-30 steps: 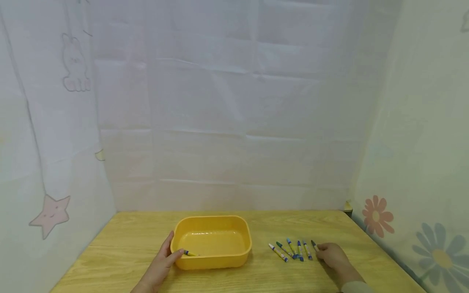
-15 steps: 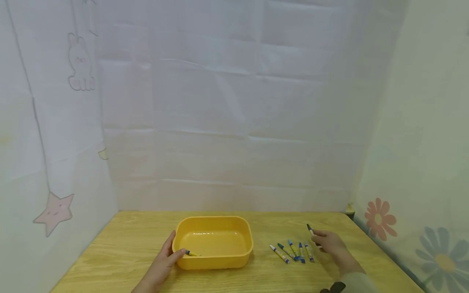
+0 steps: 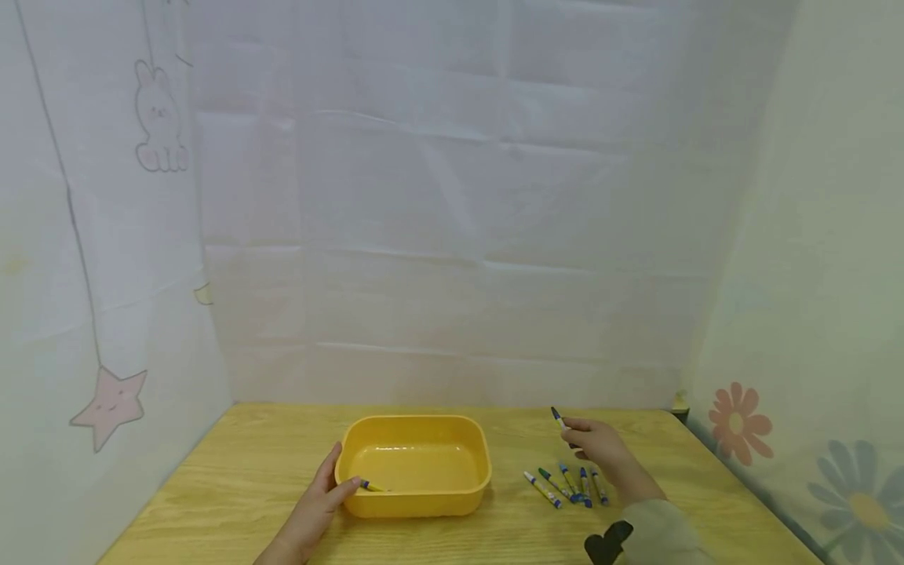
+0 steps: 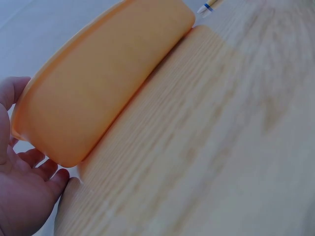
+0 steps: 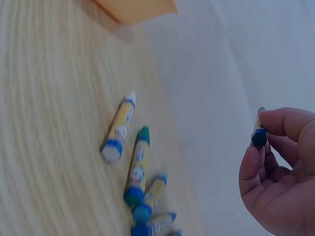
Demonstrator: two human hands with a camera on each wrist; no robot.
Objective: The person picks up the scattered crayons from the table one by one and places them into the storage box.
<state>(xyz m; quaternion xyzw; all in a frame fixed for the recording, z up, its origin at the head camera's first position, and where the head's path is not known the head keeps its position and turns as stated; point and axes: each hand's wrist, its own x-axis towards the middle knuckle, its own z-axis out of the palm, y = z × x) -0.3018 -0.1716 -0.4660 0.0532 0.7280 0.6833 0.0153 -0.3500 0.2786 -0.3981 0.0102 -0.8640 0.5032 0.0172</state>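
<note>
Inspected on the wooden table (image 3: 424, 541): one yellow basin (image 3: 417, 506), standing upright a little left of the middle, with long sides roughly parallel to the far edge. Found inside, at the near-left corner: one blue-banded crayon (image 3: 373, 486), lying partly hidden behind the rim.

Seen at that same corner: left hand (image 3: 315, 502), grasping the basin with thumb over the rim and other fingers against the outside of the left end.

Counted between the basin and the right edge of the table: five loose crayons, lying slanted in a row. Listed from the basin outward: white-tipped crayon (image 3: 542, 490), green-tipped crayon (image 3: 556, 485), light-blue-tipped crayon (image 3: 568, 478), dark-blue-tipped crayon (image 3: 585, 488) and outermost crayon (image 3: 599, 487). Crowded together at the near ends from the green-tipped one onward; cannot confirm every contact.

Noted above the table, toward the far edge and right of the basin: right hand (image 3: 596, 443), pinching a dark-tipped crayon (image 3: 559, 419) between thumb and fingertips, with tip tilted up and leftward. Recorded behind the far edge: creased pale sheeting (image 3: 424, 235).
</note>
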